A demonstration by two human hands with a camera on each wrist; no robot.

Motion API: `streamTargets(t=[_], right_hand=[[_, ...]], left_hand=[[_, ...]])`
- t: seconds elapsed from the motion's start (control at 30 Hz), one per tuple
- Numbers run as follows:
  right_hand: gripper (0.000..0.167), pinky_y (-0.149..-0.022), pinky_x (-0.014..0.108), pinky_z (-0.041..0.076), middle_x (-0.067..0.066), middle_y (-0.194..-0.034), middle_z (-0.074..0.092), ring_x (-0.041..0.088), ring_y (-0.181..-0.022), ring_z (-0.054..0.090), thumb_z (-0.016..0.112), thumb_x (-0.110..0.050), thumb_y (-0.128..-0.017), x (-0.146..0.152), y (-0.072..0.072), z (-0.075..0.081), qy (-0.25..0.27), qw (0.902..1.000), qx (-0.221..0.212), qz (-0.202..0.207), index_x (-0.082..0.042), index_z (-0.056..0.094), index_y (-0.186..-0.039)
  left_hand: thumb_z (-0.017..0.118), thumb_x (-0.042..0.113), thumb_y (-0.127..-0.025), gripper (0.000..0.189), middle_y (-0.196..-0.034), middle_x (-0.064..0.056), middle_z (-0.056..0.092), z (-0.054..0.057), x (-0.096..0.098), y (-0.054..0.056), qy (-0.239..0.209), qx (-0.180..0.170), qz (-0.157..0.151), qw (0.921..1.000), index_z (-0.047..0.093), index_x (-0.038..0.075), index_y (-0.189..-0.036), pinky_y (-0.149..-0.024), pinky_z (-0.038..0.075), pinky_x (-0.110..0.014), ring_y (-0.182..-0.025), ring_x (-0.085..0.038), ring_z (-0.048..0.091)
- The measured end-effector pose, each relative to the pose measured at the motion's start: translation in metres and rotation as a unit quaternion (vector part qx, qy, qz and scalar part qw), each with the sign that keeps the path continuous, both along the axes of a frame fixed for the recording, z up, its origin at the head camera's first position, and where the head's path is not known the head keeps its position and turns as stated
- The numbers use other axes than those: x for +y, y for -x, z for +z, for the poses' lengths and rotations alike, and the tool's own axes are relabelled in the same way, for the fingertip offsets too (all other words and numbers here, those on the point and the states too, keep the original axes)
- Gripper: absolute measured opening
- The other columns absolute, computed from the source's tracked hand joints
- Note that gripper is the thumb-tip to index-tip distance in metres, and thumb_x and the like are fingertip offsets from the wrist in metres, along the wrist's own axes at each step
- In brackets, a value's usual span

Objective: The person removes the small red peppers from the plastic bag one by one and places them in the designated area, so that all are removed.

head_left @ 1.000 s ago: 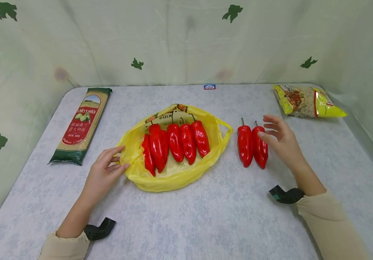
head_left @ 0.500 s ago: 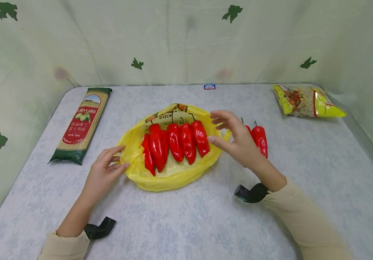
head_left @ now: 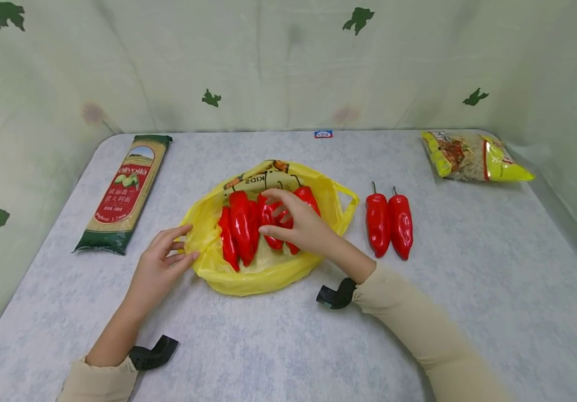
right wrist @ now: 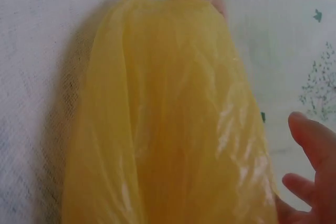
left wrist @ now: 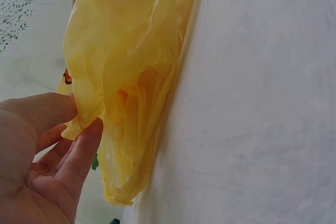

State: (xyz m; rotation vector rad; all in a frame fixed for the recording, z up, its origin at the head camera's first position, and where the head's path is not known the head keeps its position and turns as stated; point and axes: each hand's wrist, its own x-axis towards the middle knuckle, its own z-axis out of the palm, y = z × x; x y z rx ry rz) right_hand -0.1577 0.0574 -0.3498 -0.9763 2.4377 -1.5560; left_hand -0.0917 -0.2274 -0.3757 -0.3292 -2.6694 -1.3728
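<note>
A yellow plastic bag (head_left: 255,283) lies mouth-up on the table, its rim spread wide around several shiny red peppers (head_left: 241,226). My left hand (head_left: 160,259) pinches the bag's left rim between thumb and fingers, as the left wrist view shows on the yellow film (left wrist: 126,30). Over the bag's mouth hovers my right hand (head_left: 305,226), fingers apart and loosely bent, covering part of the peppers on the right side. Nothing shows in its grasp. To the right of the bag, two more red peppers, one left (head_left: 377,226) and one right (head_left: 401,226), lie side by side, stems pointing away.
A long pack of spaghetti (head_left: 126,192) lies at the left. At the back right is a yellow and clear food packet (head_left: 476,157). A small blue and red label (head_left: 323,134) sits at the table's far edge, before a pale curtain (head_left: 288,67).
My right hand has moved left from beside the two loose peppers, across the bag's right rim, to over the peppers inside. The left hand keeps its place on the rim.
</note>
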Motion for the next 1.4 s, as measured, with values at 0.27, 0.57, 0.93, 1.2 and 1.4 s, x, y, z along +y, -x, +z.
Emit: streamTargets(t=[0.27, 0.57, 0.93, 1.2, 1.4], right_hand=[[0.068, -0.072, 0.021, 0.049, 0.005, -0.119, 0.046, 0.015, -0.091, 0.053, 0.068, -0.032, -0.079, -0.020, 0.003, -0.008, -0.045, 0.9955, -0.080, 0.021, -0.012, 0.034, -0.134], [0.068, -0.064, 0.023, 0.050, -0.001, -0.114, 0.045, 0.014, -0.083, 0.051, 0.065, -0.040, -0.080, -0.033, 0.007, -0.013, -0.054, 0.9944, -0.089, 0.016, -0.016, 0.034, -0.135], [0.067, -0.068, 0.024, 0.045, -0.003, -0.111, 0.046, 0.015, -0.087, 0.045, 0.062, -0.050, -0.079, -0.044, 0.008, -0.012, -0.100, 0.9931, -0.059, -0.015, -0.025, 0.038, -0.136], [0.066, -0.068, 0.023, 0.047, 0.000, -0.118, 0.045, 0.012, -0.096, 0.042, 0.063, -0.047, -0.079, -0.047, 0.009, -0.010, -0.132, 0.9889, -0.067, -0.014, -0.029, 0.037, -0.137], [0.058, -0.075, 0.023, 0.046, 0.000, -0.119, 0.044, 0.013, -0.100, 0.041, 0.065, -0.023, -0.081, -0.046, 0.010, -0.012, -0.106, 0.9901, -0.092, -0.009, -0.026, 0.040, -0.133]], left_hand=[[0.067, 0.004, -0.079, 0.056, -0.121, -0.008, 0.046, -0.002, -0.001, 0.001, 0.006, 0.004, 0.000, 1.0000, 0.045, 0.006, -0.131, -0.074, 0.045, -0.010, -0.093, -0.007, 0.049], [0.067, 0.001, -0.079, 0.056, -0.120, -0.008, 0.046, -0.004, -0.001, 0.000, 0.001, 0.007, -0.001, 1.0000, 0.046, 0.005, -0.130, -0.073, 0.045, -0.010, -0.092, -0.005, 0.049], [0.067, 0.002, -0.079, 0.055, -0.120, -0.008, 0.046, -0.003, 0.000, 0.001, -0.001, 0.001, -0.003, 1.0000, 0.045, 0.004, -0.130, -0.074, 0.045, -0.010, -0.092, -0.005, 0.049], [0.067, 0.000, -0.079, 0.055, -0.120, -0.009, 0.046, -0.004, 0.000, 0.001, -0.002, 0.003, -0.004, 1.0000, 0.045, 0.003, -0.130, -0.073, 0.045, -0.010, -0.090, -0.004, 0.050], [0.067, 0.000, -0.079, 0.055, -0.119, -0.010, 0.046, -0.003, 0.001, 0.001, 0.004, 0.005, -0.001, 1.0000, 0.046, 0.002, -0.130, -0.073, 0.045, -0.009, -0.090, -0.004, 0.050]])
